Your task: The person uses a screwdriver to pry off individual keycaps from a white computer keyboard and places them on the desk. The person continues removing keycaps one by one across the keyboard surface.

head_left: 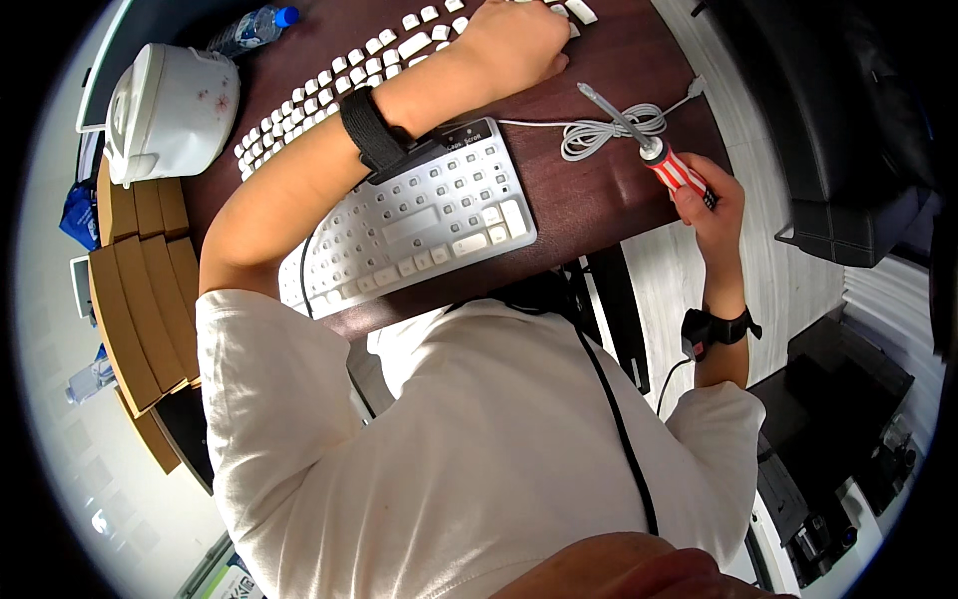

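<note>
My left hand [519, 42] reaches across to the far edge of the desk, over the rows of loose white keycaps [371, 66]. Its fingers are curled together, and whatever may be between them is hidden. In front of me lies a white keyboard [411, 226] with most of its switches bare and some keycaps still on along its near and right sides. My left forearm passes over it. Out at the desk's right edge, my right hand [714, 195] is closed round the red-and-white striped handle of a screwdriver [671, 167], its clear-looking shaft slanting up and left.
A coiled white cable [599, 137] lies right of the keyboard. At the desk's left stand a white rice cooker [175, 112] and a water bottle [249, 30] with a blue cap. Cardboard boxes [140, 309] are stacked left; a black chair [828, 150] is at the right.
</note>
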`<state>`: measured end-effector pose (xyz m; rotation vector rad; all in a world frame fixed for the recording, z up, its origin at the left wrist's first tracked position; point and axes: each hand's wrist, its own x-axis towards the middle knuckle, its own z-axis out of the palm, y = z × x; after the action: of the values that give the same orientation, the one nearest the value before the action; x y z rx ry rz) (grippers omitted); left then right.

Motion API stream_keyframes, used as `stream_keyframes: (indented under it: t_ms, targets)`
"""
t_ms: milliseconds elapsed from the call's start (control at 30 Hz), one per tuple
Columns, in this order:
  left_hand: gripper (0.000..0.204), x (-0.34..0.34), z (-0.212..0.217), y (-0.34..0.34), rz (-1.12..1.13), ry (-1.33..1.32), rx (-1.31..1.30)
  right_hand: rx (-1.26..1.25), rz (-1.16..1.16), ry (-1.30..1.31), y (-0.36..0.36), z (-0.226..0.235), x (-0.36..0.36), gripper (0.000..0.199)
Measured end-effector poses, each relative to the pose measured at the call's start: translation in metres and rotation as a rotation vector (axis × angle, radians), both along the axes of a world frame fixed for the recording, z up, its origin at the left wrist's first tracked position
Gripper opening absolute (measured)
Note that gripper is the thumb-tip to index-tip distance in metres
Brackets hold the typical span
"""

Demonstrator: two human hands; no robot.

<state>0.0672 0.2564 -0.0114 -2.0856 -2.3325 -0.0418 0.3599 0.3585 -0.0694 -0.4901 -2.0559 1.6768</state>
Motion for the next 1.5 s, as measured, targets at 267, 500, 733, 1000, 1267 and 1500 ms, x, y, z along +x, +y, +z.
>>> stream_keyframes:
  t_ms: [267, 500, 733, 1000, 1267, 1500]
  targets:
    - [0.023, 0.001, 0.019, -0.012, 0.032, -0.073, 0.043, 0.004, -0.001, -0.011, 0.003, -0.005, 0.002, 0.034]
    - [0.022, -0.005, 0.012, -0.028, -0.008, -0.048, 0.04, -0.013, -0.009, -0.021, 0.003, -0.005, 0.002, 0.035]
    - [0.021, -0.004, 0.007, -0.025, 0.029, -0.027, 0.004, -0.015, -0.006, -0.009, 0.004, -0.007, 0.003, 0.035]
    - [0.025, 0.001, 0.032, -0.035, 0.054, -0.103, 0.041, 0.007, -0.008, -0.042, 0.005, -0.007, 0.003, 0.034]
    - [0.028, 0.049, 0.061, -0.132, 0.007, -0.464, -0.146, 0.427, 0.205, -0.256, -0.008, 0.051, 0.001, 0.033]
    - [0.025, 0.076, 0.024, -0.171, 0.179, -0.503, -0.044, 0.787, 0.353, -0.441, -0.049, 0.124, -0.017, 0.03]
